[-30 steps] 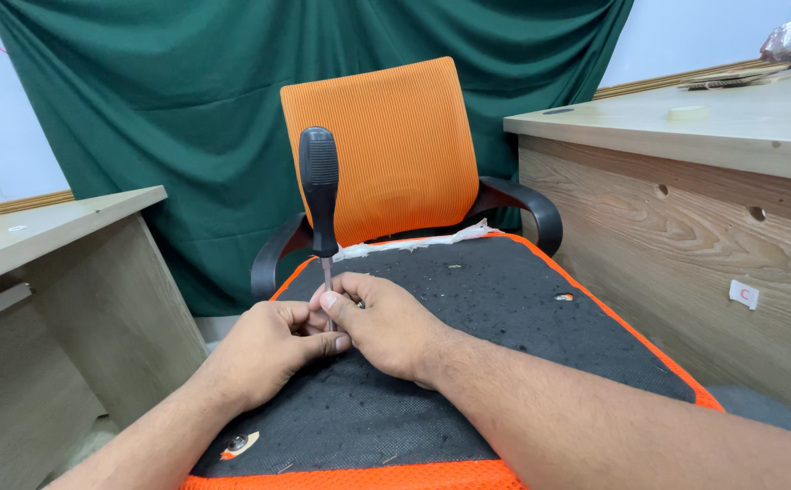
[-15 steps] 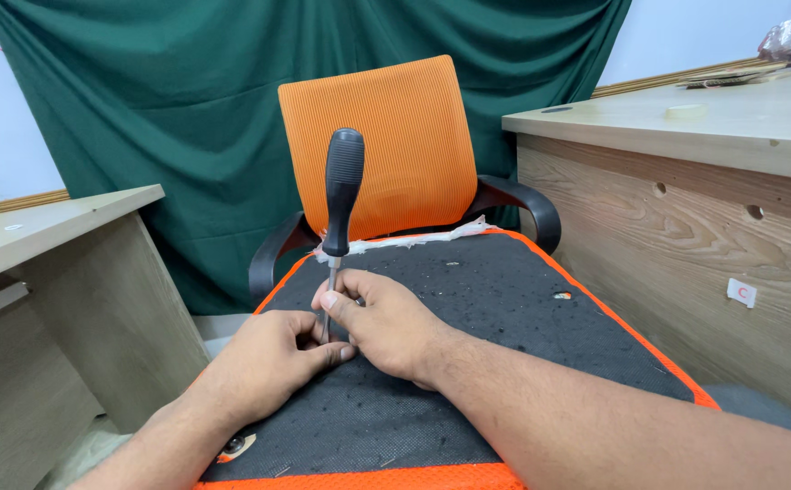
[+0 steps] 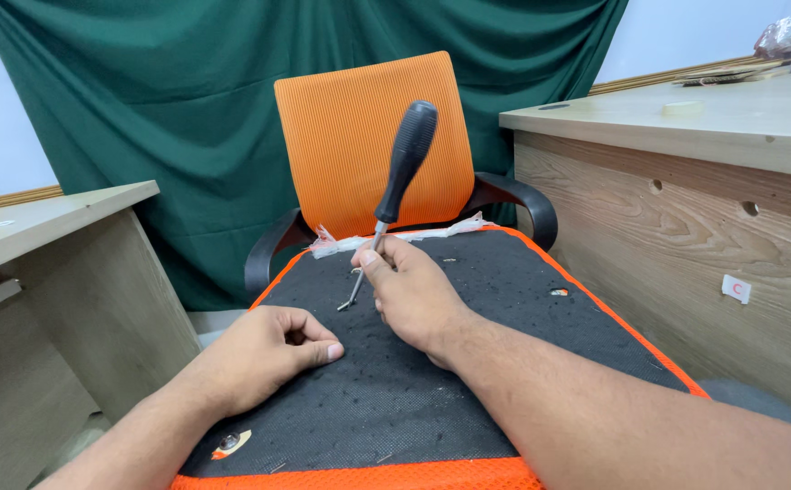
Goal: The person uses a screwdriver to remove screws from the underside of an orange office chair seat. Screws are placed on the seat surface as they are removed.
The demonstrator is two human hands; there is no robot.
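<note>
While the left hand (image 3: pixel 273 349) stays curled, the right hand's (image 3: pixel 411 290) grip has lifted the screwdriver (image 3: pixel 394 181).

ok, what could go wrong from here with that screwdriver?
The right hand pinches the screwdriver by its thin shaft, with the heavy handle tilted high above: it may tip or slip. The tip is close to the left hand, which rests on the seat, so a slip could jab it.

A small white square sticker (image 3: pixel 737 289) with a red mark sits on the wooden counter (image 3: pixel 686 218) front, well right of the right grip (image 3: pixel 409 290).
</note>
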